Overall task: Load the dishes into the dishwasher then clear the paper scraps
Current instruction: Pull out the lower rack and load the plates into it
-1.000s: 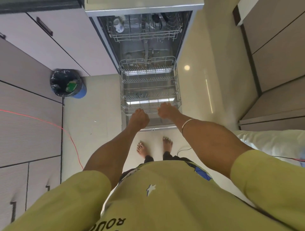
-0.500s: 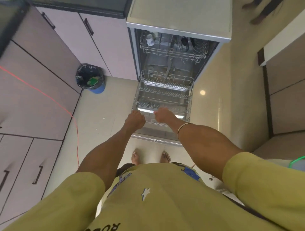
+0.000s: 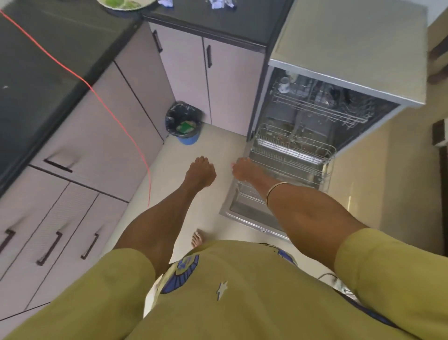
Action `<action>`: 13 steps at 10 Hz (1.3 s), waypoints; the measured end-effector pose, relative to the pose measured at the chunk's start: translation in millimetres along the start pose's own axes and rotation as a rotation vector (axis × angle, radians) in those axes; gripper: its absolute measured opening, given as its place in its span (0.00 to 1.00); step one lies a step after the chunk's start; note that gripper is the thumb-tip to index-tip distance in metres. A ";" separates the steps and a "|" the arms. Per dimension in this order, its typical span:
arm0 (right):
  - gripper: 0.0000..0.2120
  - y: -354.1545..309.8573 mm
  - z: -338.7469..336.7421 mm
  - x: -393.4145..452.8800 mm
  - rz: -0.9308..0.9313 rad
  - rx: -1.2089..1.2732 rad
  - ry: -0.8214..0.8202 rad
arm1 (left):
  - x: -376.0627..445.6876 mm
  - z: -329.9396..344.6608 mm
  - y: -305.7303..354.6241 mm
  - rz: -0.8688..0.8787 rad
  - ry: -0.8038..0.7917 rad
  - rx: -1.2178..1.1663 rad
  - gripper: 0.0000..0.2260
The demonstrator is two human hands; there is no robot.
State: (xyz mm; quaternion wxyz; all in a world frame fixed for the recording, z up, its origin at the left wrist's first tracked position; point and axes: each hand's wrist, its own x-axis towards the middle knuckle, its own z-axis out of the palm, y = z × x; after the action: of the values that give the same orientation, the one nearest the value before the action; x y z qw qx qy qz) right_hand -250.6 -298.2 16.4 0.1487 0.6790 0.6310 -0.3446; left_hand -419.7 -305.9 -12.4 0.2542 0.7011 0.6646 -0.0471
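Two hands: left hand (image 3: 200, 172) loosely curled over bare floor, holding nothing; right hand (image 3: 243, 169) curled at the left front corner of the lower rack (image 3: 293, 155), and whether it touches the wire I cannot tell
Dishes: a plate (image 3: 126, 3) shows at the far edge of the dark counter (image 3: 48, 72); a white cup (image 3: 284, 84) already sits in the upper rack (image 3: 315, 106)
Paper scraps: crumpled white bits (image 3: 219, 4) on the counter beside the dishwasher (image 3: 351, 48), apparently untouched
Trip risk: the dropped door (image 3: 244, 213) juts low into the walkway near the bare foot (image 3: 197, 239); a step toward the counter could catch a shin on its edge
Snag risk: the red cord (image 3: 116, 116) hangs from the counter to the floor, likely across the path to the plate
Rack risk: drawn out and empty, it may roll if leaned on
Open room: pale floor between cabinets and door is free; the bin (image 3: 184, 122) stands in the corner, well apart from both hands
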 end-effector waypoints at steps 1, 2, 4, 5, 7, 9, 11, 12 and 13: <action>0.22 -48.2 -1.8 18.2 0.015 0.036 -0.002 | 9.7 -34.0 -43.8 -0.013 0.099 -0.022 0.17; 0.30 -84.4 7.3 61.1 -0.023 -0.031 -0.017 | 23.0 -63.9 -80.3 -0.001 0.114 0.006 0.15; 0.31 -117.7 -1.9 145.8 -0.021 -0.125 0.030 | 62.5 -104.2 -131.1 -0.040 0.140 0.013 0.15; 0.32 -141.9 -35.9 135.8 -0.016 -0.086 0.020 | 89.6 -125.4 -144.1 -0.064 0.105 -0.017 0.14; 0.25 -163.6 -88.8 179.5 -0.085 -0.050 0.105 | 166.1 -164.1 -156.1 -0.084 0.093 -0.042 0.15; 0.24 -193.7 -178.4 245.7 -0.060 -0.099 0.135 | 241.9 -223.2 -145.9 -0.070 0.134 -0.017 0.17; 0.24 -205.8 -253.2 320.3 -0.054 -0.068 0.231 | 328.6 -288.4 -132.8 -0.035 0.183 -0.134 0.15; 0.25 -211.0 -279.2 349.9 -0.031 -0.049 0.267 | 363.0 -306.3 -125.5 0.044 0.209 -0.092 0.15; 0.23 -222.0 -310.1 361.8 -0.064 -0.036 0.294 | 400.3 -320.4 -122.4 0.063 0.247 -0.094 0.15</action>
State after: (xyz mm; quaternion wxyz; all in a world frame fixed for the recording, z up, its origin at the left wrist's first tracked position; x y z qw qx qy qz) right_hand -388.9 207.6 53.6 0.0560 0.6989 0.6733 -0.2346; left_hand -578.8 190.2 67.6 0.2043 0.7092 0.6701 0.0789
